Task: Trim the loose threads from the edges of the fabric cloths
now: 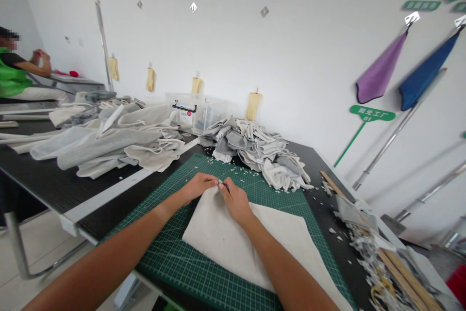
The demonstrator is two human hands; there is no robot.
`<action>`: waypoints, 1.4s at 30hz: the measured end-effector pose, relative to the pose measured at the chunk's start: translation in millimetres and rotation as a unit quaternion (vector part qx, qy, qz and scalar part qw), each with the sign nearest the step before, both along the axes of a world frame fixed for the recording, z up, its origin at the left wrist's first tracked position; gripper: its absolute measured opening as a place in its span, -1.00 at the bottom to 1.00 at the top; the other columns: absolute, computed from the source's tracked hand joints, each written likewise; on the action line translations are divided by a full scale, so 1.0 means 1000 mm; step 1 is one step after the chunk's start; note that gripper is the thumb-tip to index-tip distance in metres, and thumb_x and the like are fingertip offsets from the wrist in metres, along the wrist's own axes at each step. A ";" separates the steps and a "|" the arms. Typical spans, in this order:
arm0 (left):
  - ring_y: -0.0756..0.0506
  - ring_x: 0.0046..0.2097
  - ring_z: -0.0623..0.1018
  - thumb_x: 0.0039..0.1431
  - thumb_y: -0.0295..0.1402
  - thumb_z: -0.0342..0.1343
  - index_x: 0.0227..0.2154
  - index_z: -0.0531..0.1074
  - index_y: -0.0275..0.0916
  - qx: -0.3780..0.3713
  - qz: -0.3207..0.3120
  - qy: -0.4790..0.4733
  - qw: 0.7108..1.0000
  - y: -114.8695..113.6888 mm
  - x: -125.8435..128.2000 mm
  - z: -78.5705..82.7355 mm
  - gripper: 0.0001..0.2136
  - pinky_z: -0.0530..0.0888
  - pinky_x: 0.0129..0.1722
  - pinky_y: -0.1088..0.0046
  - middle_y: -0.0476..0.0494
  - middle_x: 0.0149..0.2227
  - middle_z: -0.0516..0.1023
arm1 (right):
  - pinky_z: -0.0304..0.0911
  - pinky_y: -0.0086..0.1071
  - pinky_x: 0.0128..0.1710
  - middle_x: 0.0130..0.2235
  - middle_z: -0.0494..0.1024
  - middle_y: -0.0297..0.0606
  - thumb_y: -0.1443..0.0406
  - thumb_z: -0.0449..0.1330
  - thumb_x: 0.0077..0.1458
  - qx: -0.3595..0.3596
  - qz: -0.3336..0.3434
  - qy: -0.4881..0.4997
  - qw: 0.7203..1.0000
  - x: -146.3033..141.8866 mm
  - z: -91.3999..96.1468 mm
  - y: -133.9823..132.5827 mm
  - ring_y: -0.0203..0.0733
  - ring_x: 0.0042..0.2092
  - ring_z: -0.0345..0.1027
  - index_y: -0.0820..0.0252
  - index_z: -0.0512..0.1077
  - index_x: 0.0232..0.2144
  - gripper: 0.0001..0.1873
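Both hands work close together at the top corner of a folded off-white cloth (233, 245) on a green cutting mat (171, 248): the right hand (236, 200) pinches a small dark tool (225, 186) near its tip for control, the left hand (198, 187) curled beside it, its hold unclear

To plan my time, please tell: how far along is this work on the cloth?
Done, it seems: fabric scraps lie heaped at right. In hand: the folded off-white cloth, touched by the left hand; the right hand holds a small tool. Left, probably: the grey-white fabric pile beside the cutting mat.
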State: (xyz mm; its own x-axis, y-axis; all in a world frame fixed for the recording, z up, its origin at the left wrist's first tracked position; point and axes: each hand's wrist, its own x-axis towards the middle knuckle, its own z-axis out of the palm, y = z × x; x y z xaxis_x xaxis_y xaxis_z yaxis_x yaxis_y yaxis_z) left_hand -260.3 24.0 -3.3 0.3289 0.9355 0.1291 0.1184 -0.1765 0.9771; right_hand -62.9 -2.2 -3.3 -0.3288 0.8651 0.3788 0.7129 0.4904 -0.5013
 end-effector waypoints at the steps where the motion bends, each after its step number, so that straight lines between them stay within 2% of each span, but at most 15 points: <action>1: -0.10 -0.28 0.53 0.13 -0.04 0.19 -0.21 0.62 -0.33 -0.001 -0.002 -0.001 1.000 0.000 0.000 -0.001 -0.59 0.39 -0.29 0.45 -0.17 -0.26 0.65 | 0.00 -0.45 -0.35 -0.33 0.51 -0.34 0.02 -0.17 0.41 0.000 0.001 -0.001 1.000 0.000 0.000 0.000 -0.21 -0.34 0.39 0.08 0.27 -0.21 -0.64; 17: -0.09 -0.28 0.53 0.14 -0.05 0.18 -0.22 0.62 -0.32 -0.003 0.004 0.004 1.000 0.003 0.001 -0.008 -0.61 0.39 -0.31 0.47 -0.16 -0.28 0.64 | 0.01 -0.44 -0.33 -0.33 0.51 -0.32 0.04 -0.17 0.42 0.003 0.006 0.002 1.000 0.000 -0.003 0.002 -0.19 -0.31 0.41 0.09 0.27 -0.21 -0.65; 23: -0.05 -0.37 0.48 0.15 -0.05 0.17 -0.24 0.61 -0.33 -0.004 0.007 0.010 1.000 0.002 0.002 -0.008 -0.60 0.34 -0.38 0.49 -0.12 -0.36 0.61 | 0.00 -0.44 -0.34 -0.35 0.49 -0.33 0.05 -0.17 0.42 0.008 0.010 0.000 1.000 0.000 -0.004 0.003 -0.19 -0.32 0.40 0.09 0.25 -0.23 -0.66; 31: -0.07 -0.31 0.50 0.13 -0.04 0.19 -0.24 0.61 -0.34 0.006 0.014 0.010 1.000 0.001 0.003 -0.006 -0.59 0.36 -0.35 0.49 -0.14 -0.32 0.63 | -0.01 -0.45 -0.35 -0.37 0.47 -0.34 0.05 -0.18 0.42 0.004 0.006 0.008 1.000 0.001 -0.004 0.002 -0.21 -0.35 0.37 0.09 0.26 -0.24 -0.65; 37: -0.10 -0.26 0.54 0.12 -0.02 0.18 -0.25 0.62 -0.34 0.011 0.001 -0.004 1.000 0.000 0.004 -0.004 -0.58 0.39 -0.28 0.46 -0.18 -0.25 0.65 | 0.02 -0.44 -0.33 -0.41 0.43 -0.37 0.10 -0.20 0.43 0.003 0.022 0.074 0.997 0.002 -0.004 0.005 -0.24 -0.36 0.33 0.11 0.27 -0.33 -0.61; 42: -0.10 -0.29 0.54 0.13 0.01 0.16 -0.23 0.61 -0.34 0.011 -0.001 -0.010 1.000 -0.001 0.005 -0.001 -0.55 0.39 -0.30 0.45 -0.17 -0.25 0.65 | 0.06 -0.43 -0.32 -0.37 0.46 -0.36 0.02 -0.16 0.40 -0.027 0.009 0.162 0.986 0.001 -0.005 0.010 -0.24 -0.34 0.31 0.12 0.36 -0.32 -0.56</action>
